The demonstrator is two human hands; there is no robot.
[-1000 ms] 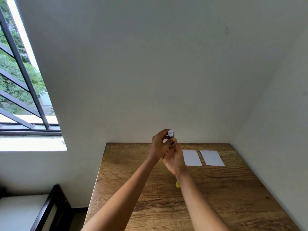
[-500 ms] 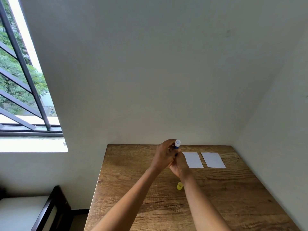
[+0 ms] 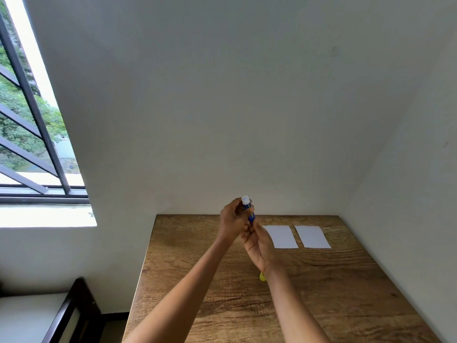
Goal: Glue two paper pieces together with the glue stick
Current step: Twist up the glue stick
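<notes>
I hold a blue glue stick (image 3: 248, 211) upright above the far part of the wooden table (image 3: 333, 293), its white tip uncapped and pointing up. My left hand (image 3: 232, 220) grips its body. My right hand (image 3: 258, 243) pinches its lower end from below. Two white paper pieces lie flat side by side at the far right of the table: the left paper (image 3: 280, 236) and the right paper (image 3: 312, 236), apart from each other. A small yellow cap (image 3: 262, 276) lies on the table, partly hidden behind my right wrist.
The table stands in a corner, with a white wall (image 3: 222, 120) behind it and another at its right. A barred window (image 3: 27, 134) is at the left. A dark-framed seat (image 3: 59, 315) stands low at the left of the table.
Both hands with the glue stick dipped slightly toward the papers, then came back a little left; the grip is the same. The papers and the yellow cap have stayed put.
</notes>
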